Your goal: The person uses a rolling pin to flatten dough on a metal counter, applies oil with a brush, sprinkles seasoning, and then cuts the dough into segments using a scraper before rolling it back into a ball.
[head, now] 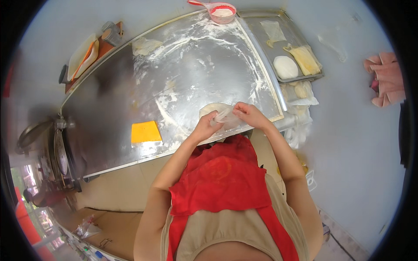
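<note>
At the near edge of a floured metal worktable [202, 71], my left hand [206, 126] grips one side of a clear plastic bag [228, 117]. My right hand [247, 114] pinches the bag's other side between thumb and fingers. A pale, rounded piece that looks like dough [209, 108] lies at the bag's far left side, partly hidden by the plastic and my left hand. To the left, flat on the table, rests a yellow-handled dough scraper [146, 132].
A red-rimmed bowl of flour [222, 13] stands at the far edge. On the right, a metal tray [251, 19] holds a white dough ball [285, 67] and a bagged yellow item [306, 60]. More plastic bags [298, 120] hang below it. Pans [60, 150] hang at left.
</note>
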Motion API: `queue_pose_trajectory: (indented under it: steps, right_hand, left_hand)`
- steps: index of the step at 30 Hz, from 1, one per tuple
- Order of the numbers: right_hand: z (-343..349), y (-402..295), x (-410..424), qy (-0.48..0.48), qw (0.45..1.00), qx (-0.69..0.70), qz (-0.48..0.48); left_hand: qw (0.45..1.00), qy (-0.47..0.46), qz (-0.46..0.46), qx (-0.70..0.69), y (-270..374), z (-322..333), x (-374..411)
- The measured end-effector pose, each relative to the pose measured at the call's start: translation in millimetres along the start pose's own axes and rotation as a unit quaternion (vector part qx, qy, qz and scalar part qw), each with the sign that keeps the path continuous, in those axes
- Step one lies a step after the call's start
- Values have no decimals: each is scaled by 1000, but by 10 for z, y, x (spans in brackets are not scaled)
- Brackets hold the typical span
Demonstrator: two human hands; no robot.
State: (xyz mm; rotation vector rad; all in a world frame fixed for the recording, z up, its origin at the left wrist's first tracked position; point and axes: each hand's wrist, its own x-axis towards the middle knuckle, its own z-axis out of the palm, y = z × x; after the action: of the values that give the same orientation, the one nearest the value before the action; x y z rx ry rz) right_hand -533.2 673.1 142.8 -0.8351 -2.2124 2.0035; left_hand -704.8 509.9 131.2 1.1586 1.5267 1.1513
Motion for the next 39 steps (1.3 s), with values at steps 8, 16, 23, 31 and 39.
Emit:
queue_pose_trajectory:
  steps: [8,16,23,31,39]
  right_hand:
    - [-58,-265,129,-62,847,-517,-108]
    - [147,-201,360,-7,702,-711,-48]
    - [167,487,410,-23,760,-649,19]
    - [160,405,573,-38,983,-172,-47]
    - [-15,-86,844,-18,973,147,177]
  left_hand:
    - [974,17,39,223,286,-210,82]
    - [818,-28,-97,566,135,-103,370]
    - [795,-113,-176,570,-267,-268,245]
    - [983,16,-93,156,-878,-555,194]
    - [866,109,-340,-350,-204,-909,12]
